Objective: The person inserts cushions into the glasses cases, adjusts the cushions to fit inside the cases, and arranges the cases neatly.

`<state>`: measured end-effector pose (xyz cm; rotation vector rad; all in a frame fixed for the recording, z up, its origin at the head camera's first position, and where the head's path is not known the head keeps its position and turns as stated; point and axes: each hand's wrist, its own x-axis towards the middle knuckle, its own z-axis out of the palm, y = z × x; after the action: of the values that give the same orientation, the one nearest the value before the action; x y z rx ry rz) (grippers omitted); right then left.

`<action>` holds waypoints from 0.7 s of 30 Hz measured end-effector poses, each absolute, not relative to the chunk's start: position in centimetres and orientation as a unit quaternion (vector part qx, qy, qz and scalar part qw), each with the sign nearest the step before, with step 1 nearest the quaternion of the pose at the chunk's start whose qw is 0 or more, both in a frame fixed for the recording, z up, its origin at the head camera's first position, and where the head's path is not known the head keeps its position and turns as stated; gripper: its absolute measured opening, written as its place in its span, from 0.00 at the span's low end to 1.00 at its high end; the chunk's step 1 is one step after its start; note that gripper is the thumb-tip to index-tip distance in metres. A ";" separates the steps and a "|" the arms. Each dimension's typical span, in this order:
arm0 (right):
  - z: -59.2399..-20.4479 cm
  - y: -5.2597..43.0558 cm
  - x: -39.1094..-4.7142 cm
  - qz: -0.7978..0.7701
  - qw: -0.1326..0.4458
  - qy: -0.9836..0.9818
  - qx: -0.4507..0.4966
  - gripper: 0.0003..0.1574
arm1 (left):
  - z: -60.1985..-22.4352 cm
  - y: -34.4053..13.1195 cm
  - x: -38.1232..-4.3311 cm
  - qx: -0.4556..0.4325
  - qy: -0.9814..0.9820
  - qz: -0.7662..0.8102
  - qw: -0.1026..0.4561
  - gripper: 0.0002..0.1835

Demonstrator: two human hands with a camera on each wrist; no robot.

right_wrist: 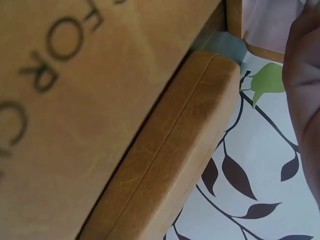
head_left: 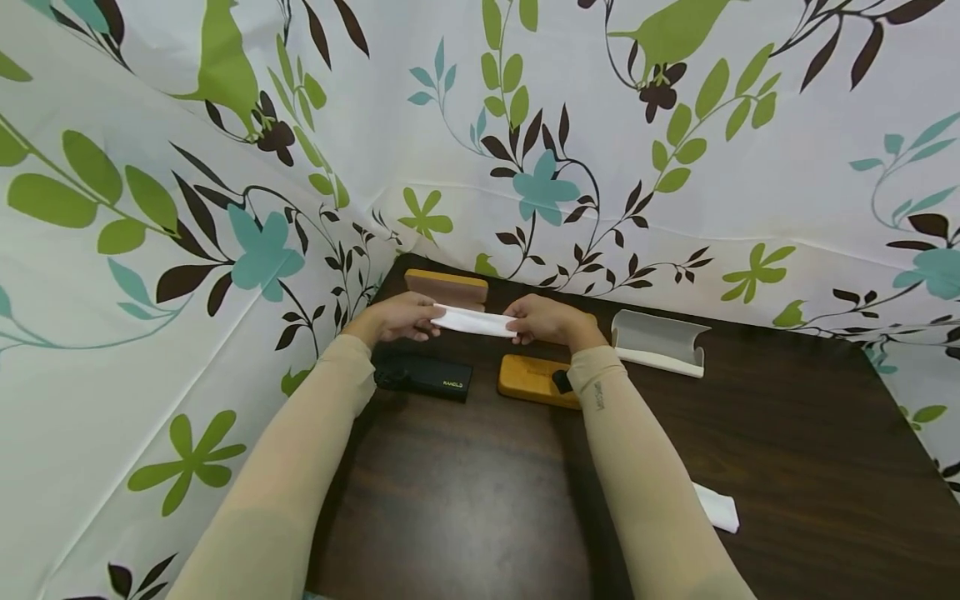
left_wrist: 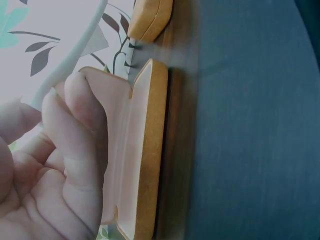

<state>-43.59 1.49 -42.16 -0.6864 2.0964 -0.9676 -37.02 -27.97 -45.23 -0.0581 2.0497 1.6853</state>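
A narrow folded white cloth is stretched level between both hands above the back of the table. My left hand pinches its left end between thumb and fingers, and the right hand pinches the other end. In the left wrist view, the cloth rises from the fingertips. Behind the left hand stands an open tan glasses case with a pink lining. Nearer the body lie a black case with lettering and a closed tan case. The right wrist view shows only an edge of the right hand.
An open white case lies right of the right hand. Another closed tan case sits against the patterned curtain. Beside the right forearm is a second white cloth on the dark wooden table. The curtain borders the back and left.
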 end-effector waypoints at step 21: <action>-42.3 -1.8 -44.7 -0.375 0.366 0.823 -0.220 0.12 | -45.9 -30.0 -37.9 -0.064 0.741 0.625 0.237 0.10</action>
<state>-44.75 -1.84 -42.34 -0.5655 2.1161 -0.9633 -37.86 -30.00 -45.93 -0.1741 2.0307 1.7137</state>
